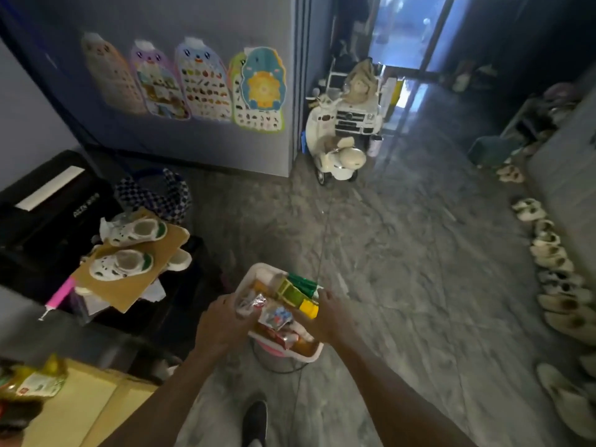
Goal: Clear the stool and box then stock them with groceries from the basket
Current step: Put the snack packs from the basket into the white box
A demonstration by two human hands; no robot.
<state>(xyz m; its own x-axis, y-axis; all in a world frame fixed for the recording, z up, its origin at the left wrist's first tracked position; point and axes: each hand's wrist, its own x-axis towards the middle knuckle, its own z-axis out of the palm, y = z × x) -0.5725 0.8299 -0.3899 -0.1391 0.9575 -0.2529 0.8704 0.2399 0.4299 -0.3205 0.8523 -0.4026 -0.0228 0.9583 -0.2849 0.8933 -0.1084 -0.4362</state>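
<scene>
A white basket (254, 271) full of groceries hangs above the floor at the centre of the view. My left hand (222, 321) grips its left rim and my right hand (329, 314) grips its right rim. Inside lie green and yellow cartons (295, 293), snack packets (274, 317) and a bottle. Under the basket shows a pink edge, perhaps a stool (274, 346). At the lower left stands a cardboard box (96, 404) with a yellow packet (35, 382) on its corner.
A cardboard sheet (154, 253) with white and green shoes (122, 262) rests on dark furniture at the left, by a checkered bag (154, 195). Toy ride-ons (338, 146) stand by the wall corner. Slippers (554, 262) line the right wall. My foot (254, 421) is below.
</scene>
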